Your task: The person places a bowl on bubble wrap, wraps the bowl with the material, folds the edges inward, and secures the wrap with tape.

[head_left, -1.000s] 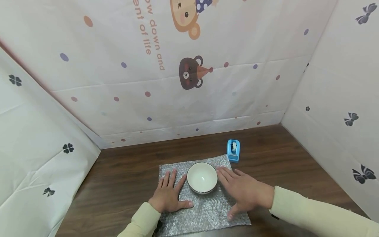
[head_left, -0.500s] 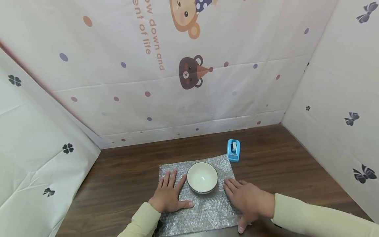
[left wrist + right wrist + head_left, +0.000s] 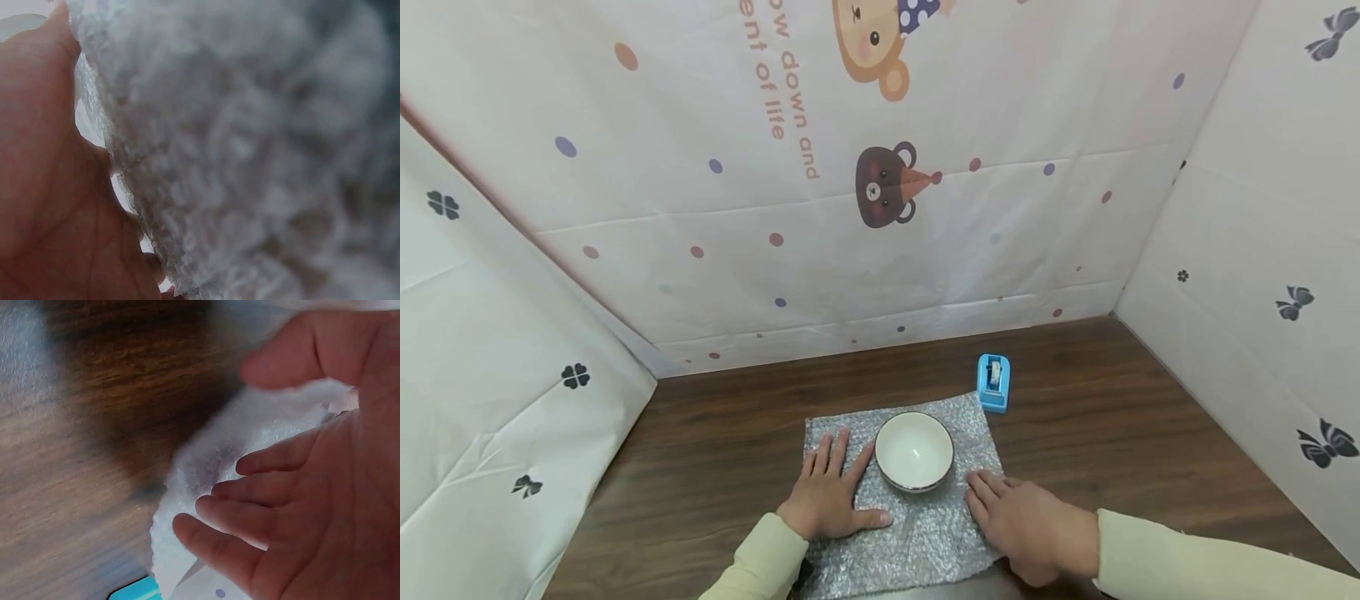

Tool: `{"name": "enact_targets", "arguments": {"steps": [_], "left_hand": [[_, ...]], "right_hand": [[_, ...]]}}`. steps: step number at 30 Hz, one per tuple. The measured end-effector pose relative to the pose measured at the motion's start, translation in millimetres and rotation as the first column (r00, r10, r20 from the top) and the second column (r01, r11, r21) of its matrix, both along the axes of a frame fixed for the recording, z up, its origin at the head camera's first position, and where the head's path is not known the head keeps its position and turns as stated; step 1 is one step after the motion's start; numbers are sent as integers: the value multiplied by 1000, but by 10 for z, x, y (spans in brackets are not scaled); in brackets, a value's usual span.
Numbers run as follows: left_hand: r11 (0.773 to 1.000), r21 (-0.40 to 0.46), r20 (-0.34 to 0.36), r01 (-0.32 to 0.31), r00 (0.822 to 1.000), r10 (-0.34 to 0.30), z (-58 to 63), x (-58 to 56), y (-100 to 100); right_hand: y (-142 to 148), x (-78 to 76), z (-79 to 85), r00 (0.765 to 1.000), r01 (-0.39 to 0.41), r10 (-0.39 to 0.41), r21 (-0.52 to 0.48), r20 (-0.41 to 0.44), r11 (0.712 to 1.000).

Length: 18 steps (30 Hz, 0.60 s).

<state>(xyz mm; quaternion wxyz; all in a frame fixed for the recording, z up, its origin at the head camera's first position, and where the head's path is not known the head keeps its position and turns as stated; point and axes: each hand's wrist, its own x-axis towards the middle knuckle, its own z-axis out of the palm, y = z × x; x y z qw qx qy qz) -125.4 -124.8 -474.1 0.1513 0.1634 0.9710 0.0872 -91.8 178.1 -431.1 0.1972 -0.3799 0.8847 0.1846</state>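
Note:
A white bowl [image 3: 914,451] with a dark rim stands upright on a sheet of silvery bubble wrap [image 3: 917,542]. My left hand [image 3: 831,500] lies on the sheet left of the bowl, fingers spread and straight, index fingertip close to the rim. In the left wrist view the bubble wrap [image 3: 237,144] looms blurred beside the palm [image 3: 50,169]. At the sheet's right edge rests my right hand [image 3: 1022,525], its thumb hidden in the head view. In the right wrist view its fingers [image 3: 231,519] are extended along the wrap, the thumb [image 3: 287,356] held apart from them.
A blue tape dispenser [image 3: 993,383] stands just beyond the sheet's back right corner. Dark wooden tabletop [image 3: 715,467] surrounds the sheet. Printed white cloth [image 3: 820,275] hangs behind the table and at both sides.
My right hand has moved right, away from the bowl, to the sheet's right edge; its thumb has dropped out of sight. The sheet's front right edge now bends upward. The left hand stays put.

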Motion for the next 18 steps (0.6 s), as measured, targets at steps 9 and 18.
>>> {"name": "enact_targets", "arguments": {"steps": [9, 18], "left_hand": [[1000, -10, 3, -4, 1000, 4, 6, 19, 10], [1000, -7, 6, -10, 1000, 10, 21, 19, 17]], "right_hand": [[79, 35, 55, 982, -128, 108, -126, -154, 984], [183, -34, 122, 981, -179, 146, -293, -131, 939]]}}
